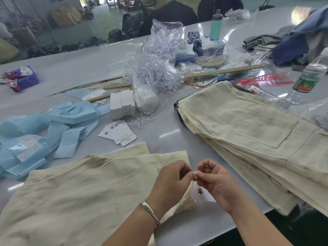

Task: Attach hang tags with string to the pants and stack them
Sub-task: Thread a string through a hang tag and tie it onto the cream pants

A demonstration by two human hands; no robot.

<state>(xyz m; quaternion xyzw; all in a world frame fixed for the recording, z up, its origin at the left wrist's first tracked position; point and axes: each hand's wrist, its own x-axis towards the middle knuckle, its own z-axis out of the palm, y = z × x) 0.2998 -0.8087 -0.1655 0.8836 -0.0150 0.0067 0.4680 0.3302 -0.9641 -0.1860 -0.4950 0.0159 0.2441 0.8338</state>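
Both hands meeting over one pair of cream pants [85, 185] at table's [159, 128] near edge: left hand [170, 181] and right hand [214, 181] pinching a thin string [192, 182], fingertips touching, one white tag [201, 192] dangling below. Further right, one stack of pants [257, 139]. Beyond, loose tags [119, 132], tangled strings [152, 71], two bottles.

A pair of cream pants [74, 189] lies flat on the counter [159, 128], back pocket up. At its near right corner a white hang tag [201, 192] with black characters hangs on a thin white string [192, 182]. To the right lies a slanted stack of cream pants [257, 139], pocket side up. Loose hang tags [118, 133] lie fanned beyond the flat pair, and bundled white tags [122, 103] stand behind them beside loose strings [142, 119]
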